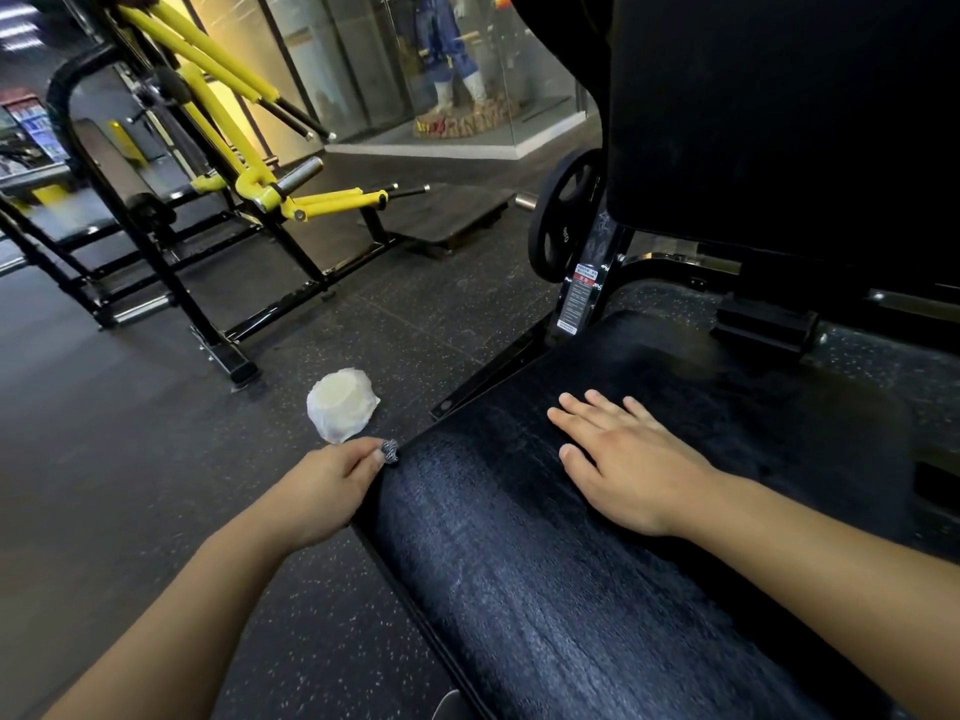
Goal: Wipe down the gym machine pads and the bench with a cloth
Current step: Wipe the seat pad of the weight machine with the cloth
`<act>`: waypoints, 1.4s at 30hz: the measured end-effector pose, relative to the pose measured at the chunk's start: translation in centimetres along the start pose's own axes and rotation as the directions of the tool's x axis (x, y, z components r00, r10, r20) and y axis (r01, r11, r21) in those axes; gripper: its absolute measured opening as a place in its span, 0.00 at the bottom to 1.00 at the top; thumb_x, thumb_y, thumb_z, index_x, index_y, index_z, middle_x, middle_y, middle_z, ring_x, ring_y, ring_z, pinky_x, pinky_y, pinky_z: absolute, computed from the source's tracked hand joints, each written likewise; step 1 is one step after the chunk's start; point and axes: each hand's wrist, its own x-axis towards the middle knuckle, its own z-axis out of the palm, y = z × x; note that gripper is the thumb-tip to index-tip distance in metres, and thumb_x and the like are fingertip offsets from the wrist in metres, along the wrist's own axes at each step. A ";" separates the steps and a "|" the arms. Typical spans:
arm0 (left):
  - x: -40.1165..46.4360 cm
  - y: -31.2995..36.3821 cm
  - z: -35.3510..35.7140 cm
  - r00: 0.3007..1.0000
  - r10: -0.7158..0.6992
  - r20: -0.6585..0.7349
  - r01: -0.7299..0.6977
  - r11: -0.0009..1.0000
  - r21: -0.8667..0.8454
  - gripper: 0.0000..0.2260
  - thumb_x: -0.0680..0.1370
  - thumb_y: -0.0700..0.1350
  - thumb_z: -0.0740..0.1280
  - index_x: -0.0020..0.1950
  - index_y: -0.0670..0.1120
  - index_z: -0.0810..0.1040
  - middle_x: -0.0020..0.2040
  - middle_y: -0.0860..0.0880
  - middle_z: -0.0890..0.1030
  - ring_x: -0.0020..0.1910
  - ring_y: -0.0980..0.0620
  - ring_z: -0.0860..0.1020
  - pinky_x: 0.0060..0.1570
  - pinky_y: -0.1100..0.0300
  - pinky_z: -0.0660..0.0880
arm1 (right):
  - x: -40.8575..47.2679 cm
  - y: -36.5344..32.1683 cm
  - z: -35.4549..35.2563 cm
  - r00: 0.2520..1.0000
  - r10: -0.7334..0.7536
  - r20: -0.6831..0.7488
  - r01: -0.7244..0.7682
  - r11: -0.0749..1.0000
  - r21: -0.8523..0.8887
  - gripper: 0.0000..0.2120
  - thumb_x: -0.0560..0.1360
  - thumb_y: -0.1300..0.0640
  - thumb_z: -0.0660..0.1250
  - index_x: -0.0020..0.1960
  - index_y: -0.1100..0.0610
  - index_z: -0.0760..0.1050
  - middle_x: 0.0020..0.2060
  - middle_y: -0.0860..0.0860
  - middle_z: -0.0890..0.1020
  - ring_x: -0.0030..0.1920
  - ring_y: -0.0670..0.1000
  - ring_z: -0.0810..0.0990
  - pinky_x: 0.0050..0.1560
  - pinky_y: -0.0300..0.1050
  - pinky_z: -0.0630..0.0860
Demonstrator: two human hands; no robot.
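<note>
Bench pad [545,589], black and textured, runs from the near right foreground away toward the upright back pad [779,122] of the same machine; faint streaks show across its surface. Right hand [623,459] lies flat on the pad near its far end, palm down, fingers straight and slightly spread, grasping nothing. Left hand [327,491] sits at the pad's left edge, fingers curled, thumb and forefinger pinching a small grey-and-black speckled wad [389,452] right against the edge; most of it is hidden in the hand, so whether this is the cloth cannot be told for certain. White crumpled bundle [343,410], bowl-shaped, rests on the speckled black rubber floor [130,485] just beyond the left hand, near the pad's far left corner, apart from it. Black weight plate [563,215] hangs on the machine frame left of the back pad, with a warning label [579,298] on the post below it. Yellow-and-black plate-loaded machine [223,148] stands on the floor, well apart, at upper left. Glass display case [467,70] holding a figure's legs stands at the far side.
</note>
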 end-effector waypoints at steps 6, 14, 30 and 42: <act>2.3 2.4 0.5 1.000 -0.008 0.018 0.009 0.999 -0.041 0.13 0.87 0.51 0.58 0.49 0.49 0.79 0.47 0.49 0.83 0.51 0.50 0.80 0.53 0.57 0.74 | 0.0 -0.3 -0.1 1.000 0.012 0.007 -0.012 1.000 -0.013 0.27 0.86 0.42 0.44 0.84 0.45 0.48 0.84 0.42 0.47 0.83 0.46 0.41 0.82 0.51 0.38; -0.8 2.1 3.2 0.939 -0.207 -0.275 0.171 0.974 -0.149 0.13 0.86 0.49 0.57 0.56 0.48 0.80 0.50 0.48 0.82 0.52 0.43 0.78 0.50 0.53 0.71 | -0.1 -0.3 0.0 1.000 0.015 0.017 -0.014 1.000 -0.019 0.27 0.86 0.43 0.44 0.85 0.45 0.48 0.84 0.43 0.46 0.83 0.46 0.41 0.82 0.51 0.38; -9.6 8.8 9.3 0.785 -0.595 -0.174 0.258 0.568 -0.781 0.27 0.87 0.54 0.54 0.84 0.60 0.48 0.84 0.51 0.57 0.82 0.46 0.57 0.80 0.47 0.53 | 0.0 -0.2 0.2 1.000 0.011 0.019 -0.011 1.000 -0.015 0.28 0.86 0.43 0.43 0.85 0.46 0.47 0.84 0.43 0.46 0.83 0.47 0.41 0.82 0.52 0.39; -14.1 13.6 12.3 0.717 -0.691 -0.088 0.228 0.352 -0.908 0.23 0.86 0.59 0.53 0.81 0.69 0.54 0.81 0.60 0.61 0.80 0.50 0.62 0.77 0.52 0.55 | 0.2 -0.2 0.1 1.000 0.004 0.008 -0.003 0.999 -0.033 0.28 0.86 0.43 0.43 0.85 0.47 0.48 0.84 0.43 0.46 0.83 0.47 0.41 0.82 0.52 0.40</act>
